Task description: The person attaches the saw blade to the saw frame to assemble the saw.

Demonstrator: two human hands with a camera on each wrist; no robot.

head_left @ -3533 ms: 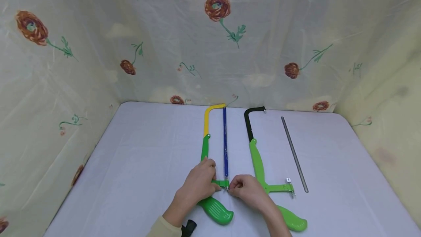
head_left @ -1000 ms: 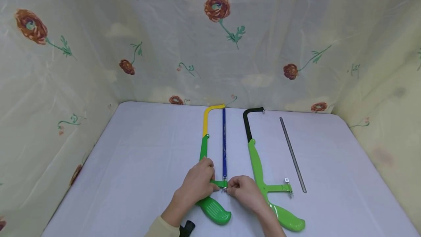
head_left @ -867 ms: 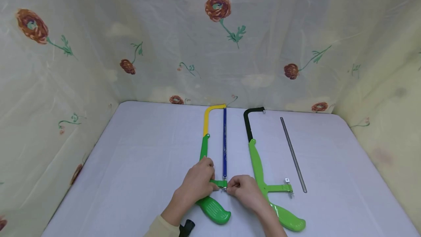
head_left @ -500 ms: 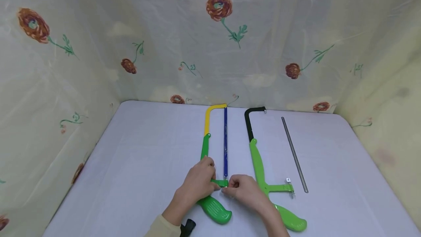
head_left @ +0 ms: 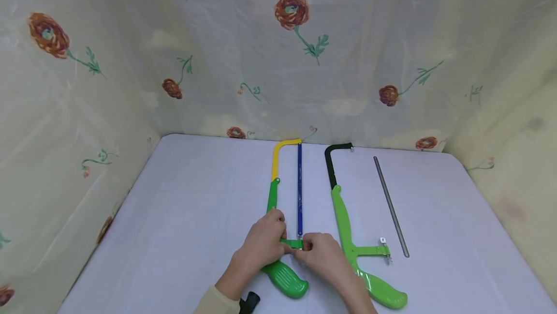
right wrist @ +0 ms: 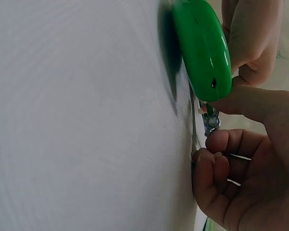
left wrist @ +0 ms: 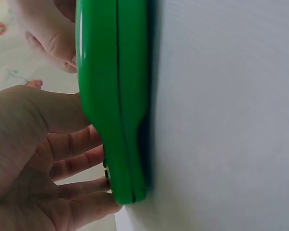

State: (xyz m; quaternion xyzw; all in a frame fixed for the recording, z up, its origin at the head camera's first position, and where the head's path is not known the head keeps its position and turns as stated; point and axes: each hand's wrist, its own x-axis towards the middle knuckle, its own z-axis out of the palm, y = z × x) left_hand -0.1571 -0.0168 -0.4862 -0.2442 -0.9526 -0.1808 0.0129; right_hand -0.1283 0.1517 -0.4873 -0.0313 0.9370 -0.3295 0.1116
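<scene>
A hacksaw with a dark green handle [head_left: 287, 280] and a yellow front arm lies flat, its blue blade [head_left: 300, 188] spanning the frame. My left hand [head_left: 265, 234] grips this frame just ahead of the handle, thumb by the short green crossbar [head_left: 292, 243]. At the crossbar's end my right hand [head_left: 324, 253] has thumb and index finger around the metal wing nut [right wrist: 212, 121], which the head view hides behind the fingers. In the left wrist view, the left fingers lie along the green handle.
Right of my hands lies a second hacksaw frame [head_left: 341, 212], light green with a black front arm and no blade in it. Beyond it is a loose grey blade [head_left: 391, 207]. A black object [head_left: 250, 300] shows beside the left sleeve. Flowered curtains border the white table [head_left: 196, 198].
My right thumb and fingertips have shifted slightly left over the wing nut, which showed beside them before. The left hand keeps its grip, and both hacksaws lie as before.
</scene>
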